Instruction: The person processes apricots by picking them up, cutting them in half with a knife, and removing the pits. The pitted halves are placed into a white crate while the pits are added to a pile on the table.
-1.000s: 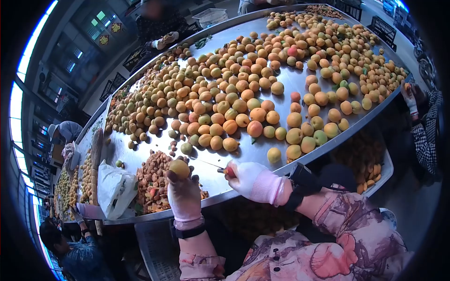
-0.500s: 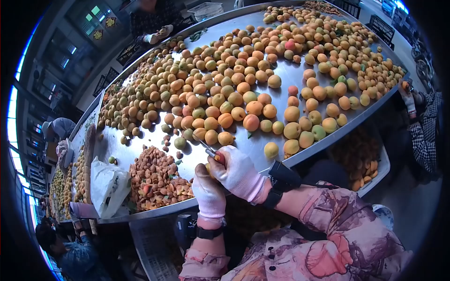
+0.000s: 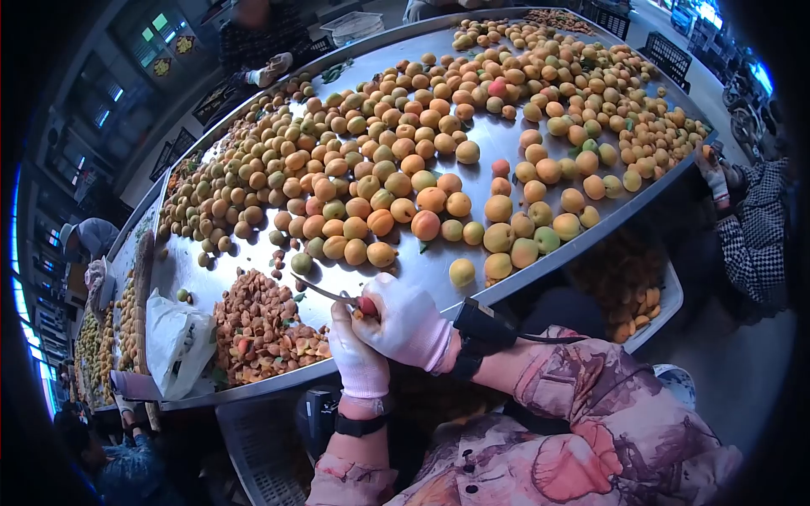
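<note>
My right hand [image 3: 407,320], in a white glove, is closed around the red handle of a knife [image 3: 325,292], whose thin blade points up and left over the metal table. My left hand [image 3: 359,352], also gloved, is pressed against the right one, its fingers closed; what they hold is hidden. Many apricots [image 3: 380,222] lie on the table beyond both hands. Left of my left hand is a heap of brownish pitted pieces [image 3: 266,325].
A white plastic bag [image 3: 175,346] lies at the metal table's [image 3: 540,278] left end. Beneath the near edge, a pale bin [image 3: 668,297] holds apricot pieces. Co-workers' gloved hands show across the table [image 3: 272,69] and at the right [image 3: 714,177].
The view has shifted, so the table appears further left. The knife blade has swung from between the hands to point more to the left, and the hands are closer together.
</note>
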The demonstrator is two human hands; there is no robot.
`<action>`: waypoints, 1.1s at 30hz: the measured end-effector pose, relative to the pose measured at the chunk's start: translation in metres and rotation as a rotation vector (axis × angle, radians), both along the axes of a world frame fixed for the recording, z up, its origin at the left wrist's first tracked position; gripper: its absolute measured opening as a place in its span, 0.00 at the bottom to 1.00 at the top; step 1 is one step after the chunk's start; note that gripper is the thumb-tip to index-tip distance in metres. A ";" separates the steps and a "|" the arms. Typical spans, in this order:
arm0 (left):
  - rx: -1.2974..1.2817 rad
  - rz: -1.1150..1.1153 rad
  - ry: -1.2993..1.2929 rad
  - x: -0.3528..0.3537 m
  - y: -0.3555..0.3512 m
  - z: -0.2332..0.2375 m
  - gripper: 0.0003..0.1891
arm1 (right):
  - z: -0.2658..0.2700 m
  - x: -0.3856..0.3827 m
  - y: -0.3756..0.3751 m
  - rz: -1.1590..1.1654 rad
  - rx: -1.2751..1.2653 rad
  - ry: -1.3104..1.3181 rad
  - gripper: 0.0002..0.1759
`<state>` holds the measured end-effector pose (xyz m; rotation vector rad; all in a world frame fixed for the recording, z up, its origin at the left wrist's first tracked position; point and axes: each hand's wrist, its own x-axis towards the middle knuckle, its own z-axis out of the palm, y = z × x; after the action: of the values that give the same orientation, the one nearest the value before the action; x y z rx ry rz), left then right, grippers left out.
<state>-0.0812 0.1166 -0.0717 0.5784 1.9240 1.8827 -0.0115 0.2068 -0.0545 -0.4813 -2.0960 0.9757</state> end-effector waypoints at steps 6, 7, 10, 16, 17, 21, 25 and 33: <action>-0.434 -0.149 0.768 -0.004 -0.018 -0.014 0.09 | -0.002 0.012 0.001 0.082 0.100 0.037 0.11; -0.234 -0.212 0.375 -0.004 -0.018 -0.023 0.09 | -0.002 0.013 0.001 0.088 0.136 0.022 0.11; 0.257 -0.254 -0.504 -0.012 -0.023 -0.051 0.12 | -0.003 0.017 0.002 0.120 0.203 -0.016 0.11; 0.098 -0.334 -0.483 0.001 -0.028 -0.031 0.09 | -0.002 0.025 0.003 0.211 0.190 -0.059 0.11; 0.109 -0.329 -0.552 0.003 -0.028 -0.024 0.09 | -0.002 0.026 0.002 0.232 0.181 -0.061 0.12; 0.036 -0.367 -0.706 0.003 -0.029 -0.011 0.14 | -0.005 0.029 0.002 0.275 0.206 -0.059 0.13; 0.113 -0.492 -0.767 -0.010 -0.046 -0.052 0.17 | 0.000 0.034 0.002 0.352 0.238 -0.033 0.13; -0.033 -0.322 -0.662 -0.009 -0.037 -0.021 0.15 | -0.006 0.017 -0.001 0.171 -0.316 0.083 0.08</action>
<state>-0.0900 0.0791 -0.0930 0.1924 1.3371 1.5680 0.0055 0.2055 -0.0601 -0.4139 -1.9393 1.4141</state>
